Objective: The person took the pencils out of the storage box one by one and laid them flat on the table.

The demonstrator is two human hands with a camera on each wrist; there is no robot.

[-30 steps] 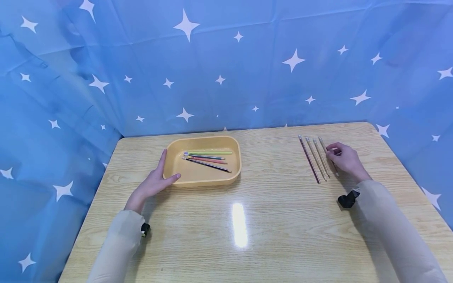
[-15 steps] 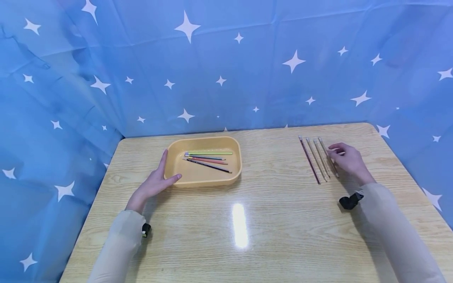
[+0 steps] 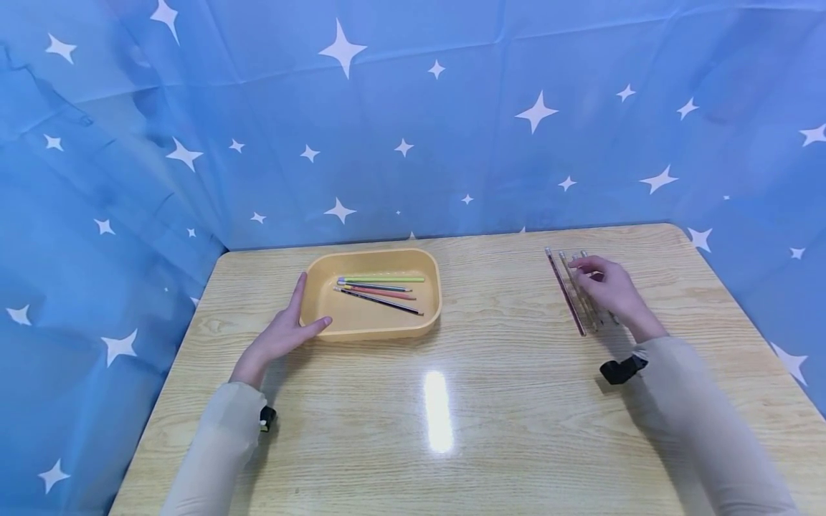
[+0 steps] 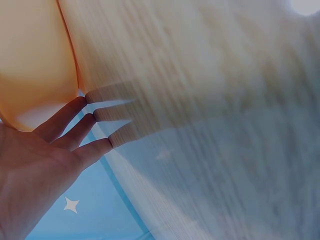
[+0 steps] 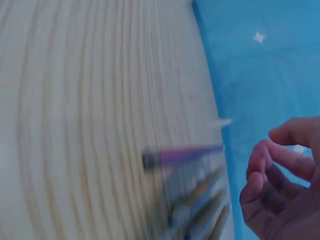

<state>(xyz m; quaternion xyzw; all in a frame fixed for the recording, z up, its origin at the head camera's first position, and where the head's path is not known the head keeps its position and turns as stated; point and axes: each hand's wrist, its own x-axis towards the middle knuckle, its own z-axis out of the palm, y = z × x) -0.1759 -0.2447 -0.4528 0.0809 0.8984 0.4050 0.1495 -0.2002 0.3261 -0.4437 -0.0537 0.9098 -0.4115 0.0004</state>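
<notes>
My left hand [image 3: 280, 333] rests at the left end of a yellow plastic tray [image 3: 368, 335], fingers straight along its side and thumb at the near rim. In the left wrist view its fingers [image 4: 70, 131] spread beside the tray wall. Inside lie a yellow-green pencil [image 3: 382, 279], a black pencil [image 3: 381, 301], and a blue and a red one between them. My right hand [image 3: 606, 287] hovers over a row of pencils, fingers loosely bent and holding nothing. A dark red pencil [image 3: 566, 292] lies at the row's left; the tan pencils [image 3: 590, 316] are partly hidden under the hand.
The wood-grain table [image 3: 361, 430] ends at the back against a blue curtain [image 3: 413, 107] with white stars. A bright light reflection lies on the tabletop in the middle. Black wrist cameras [image 3: 623, 370] sit at both cuffs.
My right hand has moved left, from the rightmost pencil to over the tan pencils, and now covers part of them. The left hand and the tray stay in place.
</notes>
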